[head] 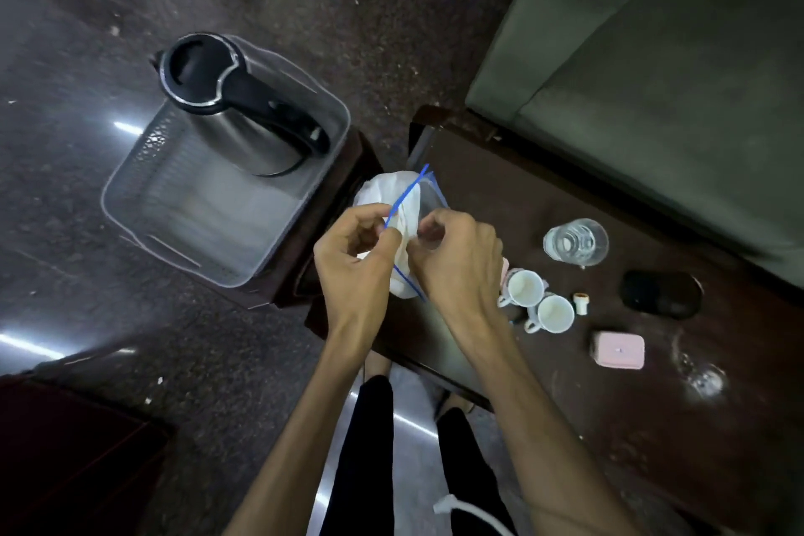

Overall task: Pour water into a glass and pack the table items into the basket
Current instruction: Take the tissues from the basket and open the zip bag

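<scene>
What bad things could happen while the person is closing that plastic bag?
1. Both hands, left hand and right hand, pinch the zip bag in the air by the table edge; a slipped grip could drop it on the floor.
2. The right forearm hangs right beside the two small cups and could knock them.
3. The glass looks full, so a bump might spill it.

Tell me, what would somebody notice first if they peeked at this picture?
First, the two hands in the middle: the left hand and right hand pinch a clear zip bag with a blue seal and something white inside. Next, the steel kettle standing in the clear plastic basket on the left. On the dark table sit a glass and two small white cups.
</scene>
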The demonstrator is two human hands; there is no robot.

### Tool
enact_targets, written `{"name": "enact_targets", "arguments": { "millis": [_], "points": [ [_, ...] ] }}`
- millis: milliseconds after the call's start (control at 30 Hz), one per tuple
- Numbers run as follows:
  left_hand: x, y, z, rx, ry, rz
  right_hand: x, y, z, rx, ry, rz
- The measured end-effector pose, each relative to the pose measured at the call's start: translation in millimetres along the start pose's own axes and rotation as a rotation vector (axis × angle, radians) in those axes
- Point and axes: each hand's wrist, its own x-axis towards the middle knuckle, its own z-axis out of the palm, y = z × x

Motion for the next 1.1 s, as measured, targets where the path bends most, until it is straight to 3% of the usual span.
{"name": "enact_targets", "arguments": {
  "millis": [200,667,1100],
  "points": [
    [-9,-15,23,0.077,0.038,0.046,6,42,-15,-0.007,0.012,0.103],
    [-48,-32,80,0.136,-0.218,0.031,-4,110,-41,0.046,0.162,0.081],
    [-85,-42,116,0.167,-0.341,0.042,1,156,-50,0.009,0.157,0.347]
  ]
}}
